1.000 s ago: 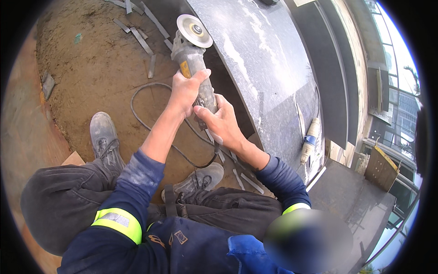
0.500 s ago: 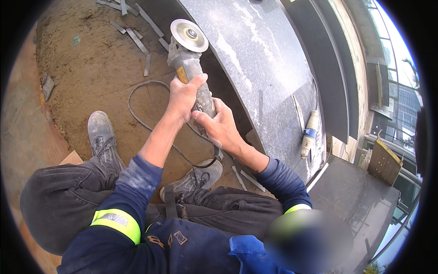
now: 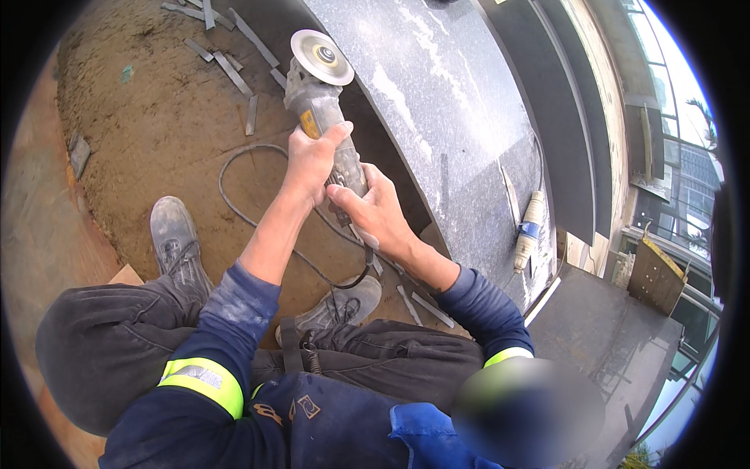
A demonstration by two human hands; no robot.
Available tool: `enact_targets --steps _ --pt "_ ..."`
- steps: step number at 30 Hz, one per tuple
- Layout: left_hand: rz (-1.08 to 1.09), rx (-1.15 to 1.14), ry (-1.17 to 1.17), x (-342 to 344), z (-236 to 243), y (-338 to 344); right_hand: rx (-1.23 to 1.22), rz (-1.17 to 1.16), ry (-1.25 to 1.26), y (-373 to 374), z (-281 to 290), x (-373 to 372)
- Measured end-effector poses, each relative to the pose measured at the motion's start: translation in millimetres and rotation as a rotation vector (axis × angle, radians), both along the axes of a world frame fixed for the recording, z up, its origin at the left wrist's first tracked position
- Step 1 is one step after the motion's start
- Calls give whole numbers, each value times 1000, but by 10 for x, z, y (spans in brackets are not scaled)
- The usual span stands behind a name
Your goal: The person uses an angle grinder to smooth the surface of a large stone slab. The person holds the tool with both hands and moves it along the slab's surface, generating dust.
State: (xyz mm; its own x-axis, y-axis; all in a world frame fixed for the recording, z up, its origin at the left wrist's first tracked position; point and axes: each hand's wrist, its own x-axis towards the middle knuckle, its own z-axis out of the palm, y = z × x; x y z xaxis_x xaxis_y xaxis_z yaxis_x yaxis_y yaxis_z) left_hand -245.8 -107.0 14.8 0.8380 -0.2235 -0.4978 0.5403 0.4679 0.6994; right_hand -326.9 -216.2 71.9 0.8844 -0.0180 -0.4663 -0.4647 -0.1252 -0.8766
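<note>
Both my hands hold a dusty grey angle grinder (image 3: 319, 100), its body tilted with the disc end away from me. A round pale cutting disc (image 3: 323, 58) sits at its far end, beside the edge of a grey stone slab (image 3: 469, 102). My left hand (image 3: 314, 160) is wrapped round the middle of the body, just behind a yellow label. Nearer to me, my right hand (image 3: 373, 205) grips the rear handle, with its thumb on top. A dark cable (image 3: 228, 195) runs from the handle and loops over the ground.
Cut stone strips (image 3: 234, 74) lie scattered on the brown dirt ground (image 3: 156, 117). A taped cable connector (image 3: 529, 230) rests on the slab's right part. More dark slabs (image 3: 558, 117) lean behind it. My shoes (image 3: 176, 230) stand on the dirt near the cable.
The view has shifted very slightly. My hands and the grinder stay in almost the same place, with the same grip.
</note>
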Motion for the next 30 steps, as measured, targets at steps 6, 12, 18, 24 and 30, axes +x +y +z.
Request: enact_targets --steps 6,12,18,24,30 --pt "0 9 9 109 46 17 -42 20 -33 -25 -108 101" --pt "-37 24 7 215 27 63 -48 16 -41 21 -106 199" --pt "-48 27 2 299 19 101 -2 4 -8 57 -86 278" --pt "-62 27 -2 414 -59 131 -34 13 -35 96 -109 376" --pt "-102 43 25 555 -93 164 -49 1 -43 136 -92 472"
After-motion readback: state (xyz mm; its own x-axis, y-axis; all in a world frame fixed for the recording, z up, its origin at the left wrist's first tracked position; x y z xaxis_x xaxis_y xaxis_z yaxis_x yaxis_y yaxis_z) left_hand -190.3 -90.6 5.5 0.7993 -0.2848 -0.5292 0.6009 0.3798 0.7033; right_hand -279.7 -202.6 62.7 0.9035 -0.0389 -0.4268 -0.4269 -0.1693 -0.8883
